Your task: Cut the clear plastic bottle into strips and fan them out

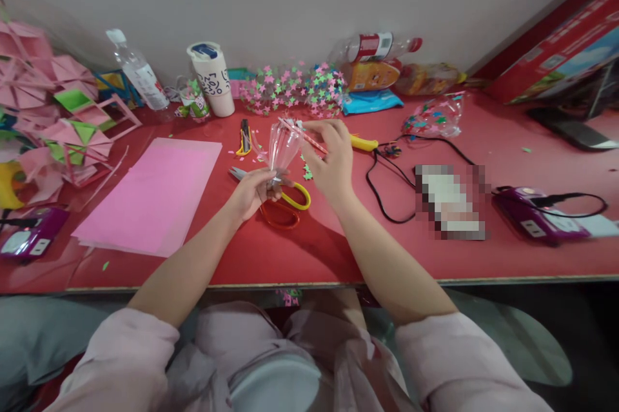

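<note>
Clear plastic cone-shaped cup (284, 144) gripped at its narrow base by left hand (252, 191), above red table (338, 251). Pink striped paper strip (309, 137) pinched in right hand (331, 164) at the rim, seemingly mid-decoration. Star-covered finished pieces (294, 86) behind; pink paper sheet (155, 196) uncut.

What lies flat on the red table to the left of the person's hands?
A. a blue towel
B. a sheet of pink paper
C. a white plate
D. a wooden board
B: a large sheet of pink paper lies flat on the red table, left of the left hand that holds a clear plastic cone-shaped piece.
</note>
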Tool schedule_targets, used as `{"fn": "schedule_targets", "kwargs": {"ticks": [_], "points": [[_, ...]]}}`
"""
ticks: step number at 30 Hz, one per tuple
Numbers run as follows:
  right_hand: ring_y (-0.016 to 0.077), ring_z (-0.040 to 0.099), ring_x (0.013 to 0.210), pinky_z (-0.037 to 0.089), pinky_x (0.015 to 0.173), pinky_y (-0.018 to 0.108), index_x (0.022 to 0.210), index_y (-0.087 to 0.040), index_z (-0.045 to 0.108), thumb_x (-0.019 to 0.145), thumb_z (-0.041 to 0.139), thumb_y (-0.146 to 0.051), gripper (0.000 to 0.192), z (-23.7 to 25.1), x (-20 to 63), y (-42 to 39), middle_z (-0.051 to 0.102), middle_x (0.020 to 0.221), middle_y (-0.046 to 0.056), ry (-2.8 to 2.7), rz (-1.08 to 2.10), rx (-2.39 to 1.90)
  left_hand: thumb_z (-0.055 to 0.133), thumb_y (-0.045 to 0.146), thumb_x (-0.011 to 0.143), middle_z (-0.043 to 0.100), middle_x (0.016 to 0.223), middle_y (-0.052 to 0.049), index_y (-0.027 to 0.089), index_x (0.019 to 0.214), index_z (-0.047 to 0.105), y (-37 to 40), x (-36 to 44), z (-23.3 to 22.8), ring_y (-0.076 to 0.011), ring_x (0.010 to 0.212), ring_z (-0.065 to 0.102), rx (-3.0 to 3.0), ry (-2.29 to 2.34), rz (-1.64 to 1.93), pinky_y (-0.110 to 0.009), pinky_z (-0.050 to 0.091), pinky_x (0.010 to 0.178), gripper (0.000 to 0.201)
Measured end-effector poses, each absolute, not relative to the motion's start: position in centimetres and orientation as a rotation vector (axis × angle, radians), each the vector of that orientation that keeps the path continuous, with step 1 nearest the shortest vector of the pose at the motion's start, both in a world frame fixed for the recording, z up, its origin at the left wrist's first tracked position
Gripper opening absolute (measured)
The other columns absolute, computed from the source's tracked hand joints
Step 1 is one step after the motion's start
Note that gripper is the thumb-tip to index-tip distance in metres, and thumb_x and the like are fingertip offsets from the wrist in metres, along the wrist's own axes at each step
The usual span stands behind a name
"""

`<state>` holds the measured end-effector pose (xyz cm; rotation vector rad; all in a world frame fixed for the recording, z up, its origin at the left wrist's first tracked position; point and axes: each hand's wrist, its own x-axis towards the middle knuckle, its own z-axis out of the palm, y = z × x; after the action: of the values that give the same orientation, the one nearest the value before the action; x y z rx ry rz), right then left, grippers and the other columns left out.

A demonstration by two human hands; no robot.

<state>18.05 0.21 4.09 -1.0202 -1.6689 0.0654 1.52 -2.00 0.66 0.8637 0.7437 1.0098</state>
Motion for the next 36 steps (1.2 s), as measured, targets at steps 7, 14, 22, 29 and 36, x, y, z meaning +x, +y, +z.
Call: {"fn": "schedule_targets", "kwargs": {"ticks": [7, 14, 22, 29, 36], "points": [[0.0255, 0.055, 0.106, 0.042, 0.097, 0.05, 0.097, -0.025, 0.06, 0.086, 0.058, -0.026, 0.011, 3.6, 18.4, 0.9, 0.06, 0.105, 0.006, -1.739, 0.031, -1.031, 0.065, 0.029, 0.071, 0.074, 0.078, -0.011, 0.01, 0.088, 0.072, -1.9, 1.3, 0.5, -0.0078, 0.05, 0.054, 0.909, 0.755, 0.951, -0.02, 0.039, 0.048, 0.027], [0.0242, 0.056, 0.103, 0.045, 0.095, 0.048, 0.082, -0.025, 0.055, 0.083, 0.054, -0.018, 0.007, 4.1, 18.9, 1.0, 0.06, 0.1, 0.006, -1.73, 0.129, -0.948, 0.067, 0.028, 0.068, 0.074, 0.075, -0.01, 0.01, 0.089, 0.072, -2.0, 1.5, 0.5, -0.0086, 0.049, 0.054, 0.907, 0.771, 0.946, -0.021, 0.039, 0.046, 0.028], [0.0316, 0.053, 0.113, 0.039, 0.096, 0.059, 0.077, -0.025, 0.058, 0.084, 0.057, -0.017, 0.01, 5.4, 18.6, -0.7, 0.059, 0.113, 0.006, -1.739, -0.06, -1.014, 0.067, 0.03, 0.071, 0.073, 0.072, -0.01, 0.01, 0.087, 0.07, -1.9, 1.7, 0.4, -0.0087, 0.047, 0.054, 0.891, 0.811, 0.975, -0.022, 0.038, 0.047, 0.027], [0.0163, 0.063, 0.071, 0.052, 0.067, 0.035, 0.09, -0.025, 0.047, 0.094, 0.042, -0.024, 0.007, 4.1, 17.7, -1.0, 0.065, 0.084, 0.003, -1.785, 0.361, -0.967, 0.061, 0.028, 0.073, 0.073, 0.075, -0.01, 0.011, 0.087, 0.07, -1.8, 1.5, 0.3, -0.0083, 0.049, 0.053, 0.855, 0.794, 0.988, -0.021, 0.039, 0.048, 0.025], [0.0129, 0.063, 0.074, 0.052, 0.067, 0.028, 0.09, -0.023, 0.049, 0.088, 0.049, -0.019, 0.004, 3.6, 16.5, -0.7, 0.064, 0.082, 0.0, -1.709, 0.632, -0.883, 0.058, 0.025, 0.074, 0.071, 0.069, -0.007, 0.012, 0.08, 0.068, -1.8, 1.7, 0.5, -0.0085, 0.048, 0.053, 0.803, 0.787, 1.019, -0.021, 0.04, 0.048, 0.017]]}}
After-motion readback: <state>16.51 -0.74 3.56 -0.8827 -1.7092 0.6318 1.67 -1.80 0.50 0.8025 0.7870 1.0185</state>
